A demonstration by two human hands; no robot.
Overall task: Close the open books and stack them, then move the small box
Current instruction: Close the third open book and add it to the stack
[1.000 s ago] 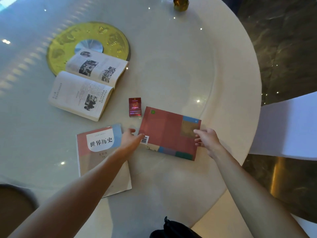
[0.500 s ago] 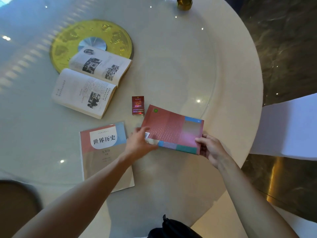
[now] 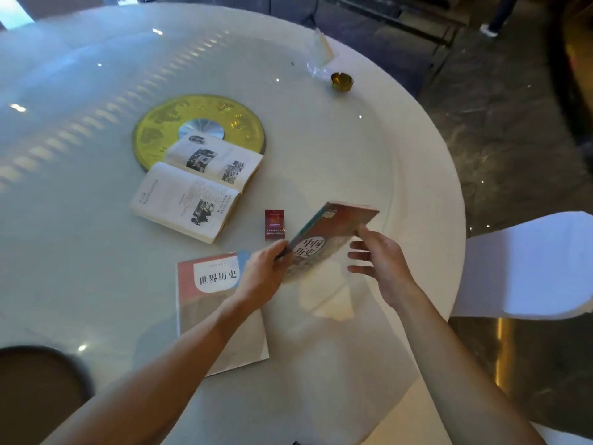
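Note:
My left hand point(image 3: 264, 271) grips the near-left corner of a closed red history book point(image 3: 324, 239), which is lifted off the table and tilted with its front cover toward me. My right hand point(image 3: 378, 261) hovers with spread fingers just right of that book, and I cannot tell if it touches. A second closed book point(image 3: 221, 303) with a white title patch lies flat under my left forearm. An open book point(image 3: 199, 191) with photos lies face up further back. The small dark red box point(image 3: 274, 224) lies flat between the open book and the lifted one.
The round white table point(image 3: 426, 220) has a yellow disc point(image 3: 199, 123) at its middle, partly under the open book. A small brass bowl point(image 3: 342, 81) and crumpled plastic sit at the far edge. A white-covered chair point(image 3: 529, 268) stands at the right, a dark round object point(image 3: 35, 387) at the near left.
The red book went from lying back cover up on the table to being lifted and flipped, front cover now facing me. My right hand let go of its edge and opened.

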